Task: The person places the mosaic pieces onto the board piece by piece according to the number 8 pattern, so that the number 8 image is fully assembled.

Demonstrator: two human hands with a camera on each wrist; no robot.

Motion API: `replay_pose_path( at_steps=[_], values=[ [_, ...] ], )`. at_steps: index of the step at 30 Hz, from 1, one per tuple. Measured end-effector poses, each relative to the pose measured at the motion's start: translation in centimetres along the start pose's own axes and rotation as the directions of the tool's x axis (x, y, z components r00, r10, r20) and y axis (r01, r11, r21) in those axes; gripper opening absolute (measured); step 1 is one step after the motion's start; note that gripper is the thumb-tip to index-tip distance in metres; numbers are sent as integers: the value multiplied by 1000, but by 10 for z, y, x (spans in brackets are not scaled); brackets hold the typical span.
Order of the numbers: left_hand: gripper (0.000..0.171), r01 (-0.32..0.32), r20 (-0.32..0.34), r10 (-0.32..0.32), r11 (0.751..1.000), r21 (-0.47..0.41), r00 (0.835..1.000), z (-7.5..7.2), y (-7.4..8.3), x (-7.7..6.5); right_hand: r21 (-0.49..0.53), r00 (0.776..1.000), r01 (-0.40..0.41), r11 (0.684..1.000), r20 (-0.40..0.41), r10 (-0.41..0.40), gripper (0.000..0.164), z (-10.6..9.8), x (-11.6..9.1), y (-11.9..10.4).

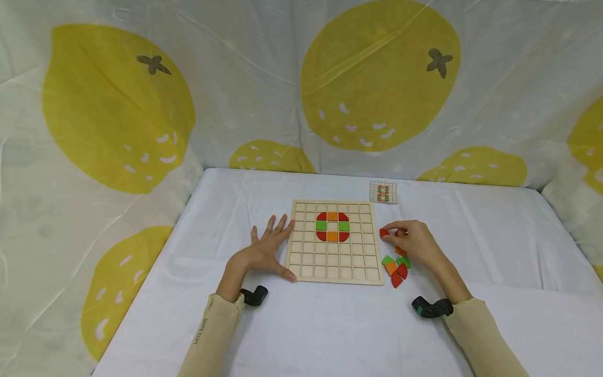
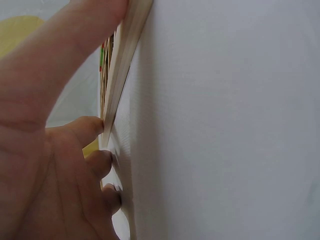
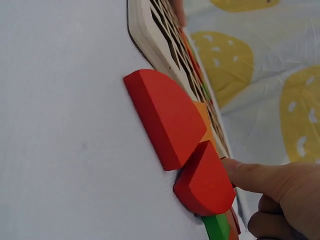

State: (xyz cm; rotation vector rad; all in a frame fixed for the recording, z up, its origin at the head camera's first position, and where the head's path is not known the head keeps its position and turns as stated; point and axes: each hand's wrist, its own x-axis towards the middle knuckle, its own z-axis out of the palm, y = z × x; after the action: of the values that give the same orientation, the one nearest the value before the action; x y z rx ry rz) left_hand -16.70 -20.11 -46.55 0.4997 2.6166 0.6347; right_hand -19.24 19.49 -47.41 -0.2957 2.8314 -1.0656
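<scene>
While left hand spreads wide against board at lower centre of head frame, I see right hand pinching red piece just outside board's right edge; board lies leftward.

High head view facing forward-down, wrist views low and close, board shared

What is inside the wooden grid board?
In the board, four red quarter-rounds, two orange squares and two green squares ring one bare cell. Whatever lies beneath those pieces is covered.
</scene>
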Motion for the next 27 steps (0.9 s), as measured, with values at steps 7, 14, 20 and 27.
replay_pose_path(
  at_steps=[7,14,20,27],
  values=[
    [142,3,3,-3,1000,3,1000,0,0,-1,96,1000,-29,995,1,29,33,9,-3,-14],
    [143,3,3,-3,1000,14,1000,1,-2,1,160,999,26,987,37,-32,29,32,-7,-39],
    [143,5,4,-5,1000,12,1000,0,-2,0,147,997,51,988,53,-59,26,49,-5,-55],
    [143,8,5,-8,1000,11,1000,-1,0,0,98,992,109,989,46,-114,23,58,-3,-60]
  ],
)
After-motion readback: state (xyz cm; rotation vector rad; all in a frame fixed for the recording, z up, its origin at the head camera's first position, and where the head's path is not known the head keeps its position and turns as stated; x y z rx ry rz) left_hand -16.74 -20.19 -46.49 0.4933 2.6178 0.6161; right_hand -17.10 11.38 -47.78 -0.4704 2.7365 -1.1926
